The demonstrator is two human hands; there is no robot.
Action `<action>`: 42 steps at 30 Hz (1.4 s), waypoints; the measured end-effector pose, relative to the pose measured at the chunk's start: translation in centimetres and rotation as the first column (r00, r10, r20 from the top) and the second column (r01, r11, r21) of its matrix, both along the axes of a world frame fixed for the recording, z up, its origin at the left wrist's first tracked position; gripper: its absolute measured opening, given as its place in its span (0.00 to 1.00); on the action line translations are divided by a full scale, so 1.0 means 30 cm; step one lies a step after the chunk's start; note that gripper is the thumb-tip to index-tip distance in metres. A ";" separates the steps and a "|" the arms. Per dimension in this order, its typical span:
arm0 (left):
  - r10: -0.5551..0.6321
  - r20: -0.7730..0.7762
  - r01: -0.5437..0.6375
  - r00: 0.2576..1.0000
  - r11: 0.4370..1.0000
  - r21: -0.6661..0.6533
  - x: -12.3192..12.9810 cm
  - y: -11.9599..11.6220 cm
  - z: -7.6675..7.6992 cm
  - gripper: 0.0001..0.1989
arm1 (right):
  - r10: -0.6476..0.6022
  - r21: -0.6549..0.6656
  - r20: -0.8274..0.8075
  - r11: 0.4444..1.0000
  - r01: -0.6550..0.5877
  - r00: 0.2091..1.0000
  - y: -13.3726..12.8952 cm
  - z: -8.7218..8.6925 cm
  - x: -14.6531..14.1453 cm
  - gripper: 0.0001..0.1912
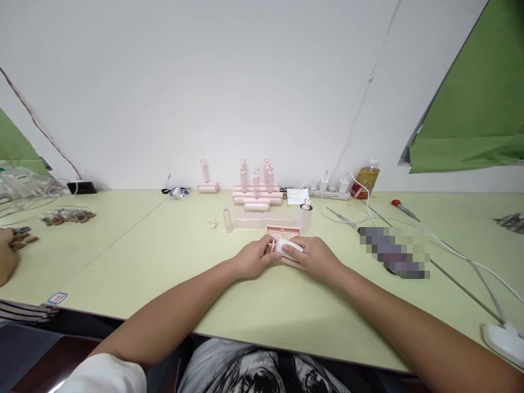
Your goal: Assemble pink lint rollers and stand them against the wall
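Observation:
My right hand (321, 259) wraps round a white lint roller roll (291, 246), thumb lying along its top. At the roll's left end, my left hand (254, 257) is closed on the pale pink end of the roller. Under both hands lies an open pink case (283, 230), its lower part mostly covered by them. Just beyond it stand a clear tube (228, 220), a small pink cap with a ring (212, 222), long clear covers (248, 220) lying flat, and a white upright roll (304, 219) with a pink piece in its top.
Several pink lint rollers (257, 205) with clear upright handles stand by the wall. A power strip (329, 192), a drink bottle (367, 179), cables and a red-tipped screwdriver (403, 208) lie right, beside a blurred-out patch. At far left, another person's hand (6, 254) is near small brown pieces.

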State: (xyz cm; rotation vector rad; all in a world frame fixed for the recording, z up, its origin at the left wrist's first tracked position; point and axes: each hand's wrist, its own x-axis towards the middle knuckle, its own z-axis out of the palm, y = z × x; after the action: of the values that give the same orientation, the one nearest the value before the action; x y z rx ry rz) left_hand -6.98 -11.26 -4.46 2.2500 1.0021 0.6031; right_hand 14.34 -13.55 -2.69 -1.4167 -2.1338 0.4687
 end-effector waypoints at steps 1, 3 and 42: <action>0.002 -0.004 -0.002 1.000 1.000 0.002 0.000 -0.001 0.000 0.18 | -0.003 -0.005 0.003 1.000 0.003 1.000 -0.001 0.002 0.000 0.26; 0.006 -0.009 -0.006 1.000 1.000 0.003 0.001 -0.002 0.002 0.18 | -0.007 -0.015 0.014 1.000 0.007 1.000 -0.002 0.006 -0.001 0.27; -0.023 0.058 0.029 0.998 0.994 -0.104 -0.004 0.003 0.006 0.42 | 0.092 -0.047 -0.045 0.994 -0.094 0.995 0.016 -0.034 0.003 0.21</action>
State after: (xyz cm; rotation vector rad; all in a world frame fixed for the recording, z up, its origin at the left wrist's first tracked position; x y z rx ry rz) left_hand -7.11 -11.18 -4.29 2.1392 0.9526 0.5864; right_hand 14.43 -13.05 -3.71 -1.3257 -2.1749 0.5855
